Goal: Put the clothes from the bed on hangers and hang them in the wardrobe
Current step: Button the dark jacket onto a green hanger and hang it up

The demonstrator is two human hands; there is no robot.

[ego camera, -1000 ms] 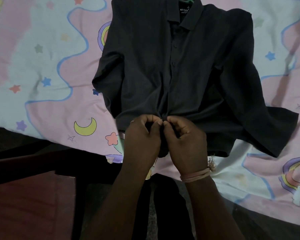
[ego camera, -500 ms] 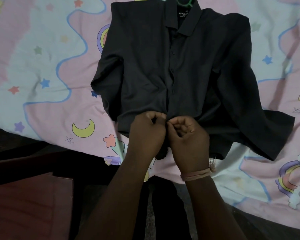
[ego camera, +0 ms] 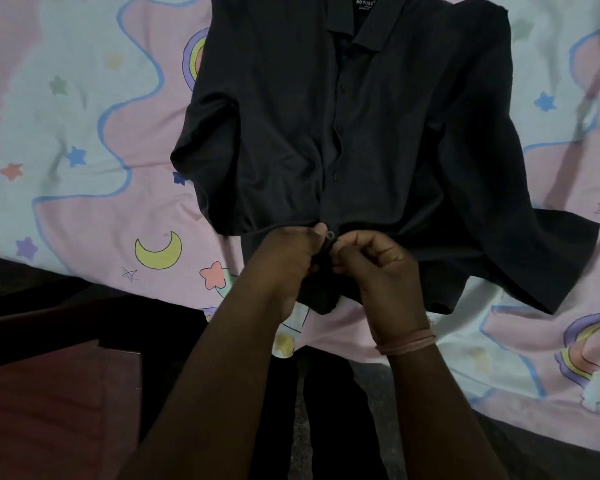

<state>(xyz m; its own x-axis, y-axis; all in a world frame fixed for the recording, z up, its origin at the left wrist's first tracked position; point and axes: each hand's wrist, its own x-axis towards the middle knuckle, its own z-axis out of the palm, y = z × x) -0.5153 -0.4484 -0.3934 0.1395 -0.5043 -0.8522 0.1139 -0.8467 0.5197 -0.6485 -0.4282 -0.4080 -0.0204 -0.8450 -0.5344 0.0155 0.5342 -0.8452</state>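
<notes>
A dark button-up shirt lies front-up on the bed, collar at the top edge, its sleeves folded and spread to either side. Most buttons down its front are done up. My left hand and my right hand meet at the shirt's bottom hem, both pinching the front placket around a small button. The right wrist wears a pink band. The hanger seen earlier at the collar is out of frame.
The bed carries a pink and pale blue sheet printed with stars, moons and rainbows. A dark red wooden piece of furniture stands at the lower left, beside the bed's edge. My dark-clothed legs show between my arms.
The view has moved closer to the shirt, and the green hanger at the collar has left the frame. Both hands stay pinched at the lower placket, now with a button showing between the fingers.
</notes>
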